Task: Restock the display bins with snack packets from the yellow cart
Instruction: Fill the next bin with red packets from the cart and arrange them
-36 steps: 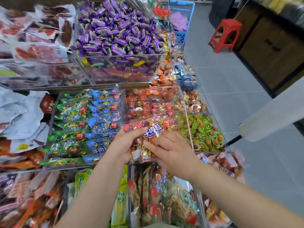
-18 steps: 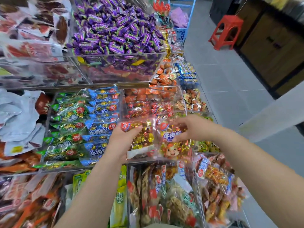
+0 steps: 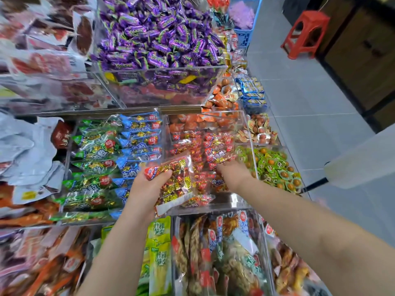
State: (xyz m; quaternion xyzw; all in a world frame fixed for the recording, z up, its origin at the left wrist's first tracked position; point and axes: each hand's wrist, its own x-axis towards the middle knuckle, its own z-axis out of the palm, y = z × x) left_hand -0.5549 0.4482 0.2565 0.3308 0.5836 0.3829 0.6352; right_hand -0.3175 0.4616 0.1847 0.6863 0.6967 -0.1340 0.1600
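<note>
being held in the left grip: a red-gold snack packet; right grip is buried in the clear bin, state untellable.

The candies are purple, the left packets green with red dots, the middle packets blue, the held packet clear over red-and-gold sweets, the stool red, the floor grey-tiled.

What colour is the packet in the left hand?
Clear packet, gold and red wrapped pieces inside, red corner; head view.
</note>
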